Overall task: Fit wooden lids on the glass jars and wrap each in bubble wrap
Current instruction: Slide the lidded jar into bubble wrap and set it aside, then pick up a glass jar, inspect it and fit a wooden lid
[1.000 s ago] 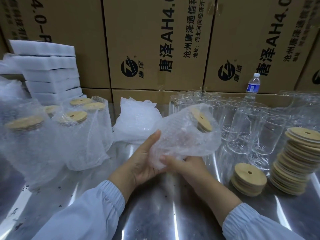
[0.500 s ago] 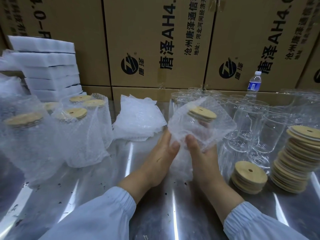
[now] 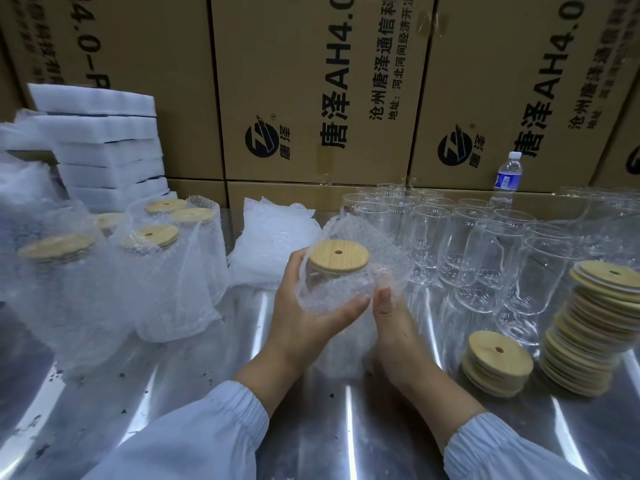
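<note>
A glass jar in bubble wrap [image 3: 337,292] stands upright at the centre of the metal table, its wooden lid [image 3: 338,255] showing on top. My left hand [image 3: 304,306] curls round its left side and front. My right hand [image 3: 394,323] holds the wrap at its lower right, thumb up against it. Several wrapped, lidded jars [image 3: 162,271] stand at the left. Bare glass jars [image 3: 485,251] crowd the right, with two stacks of wooden lids [image 3: 595,327] [image 3: 498,362] in front of them.
A pile of bubble wrap sheets [image 3: 273,244] lies behind the held jar. White foam slabs [image 3: 104,147] are stacked at the back left. Cardboard boxes [image 3: 311,91] wall off the back, with a water bottle [image 3: 507,174] in front of them. The steel table [image 3: 207,362] is shiny.
The wrapped jar has gone from lying tilted in my hands to standing upright, lid up. My left hand has closed round its side and my right hand has dropped to its lower right.
</note>
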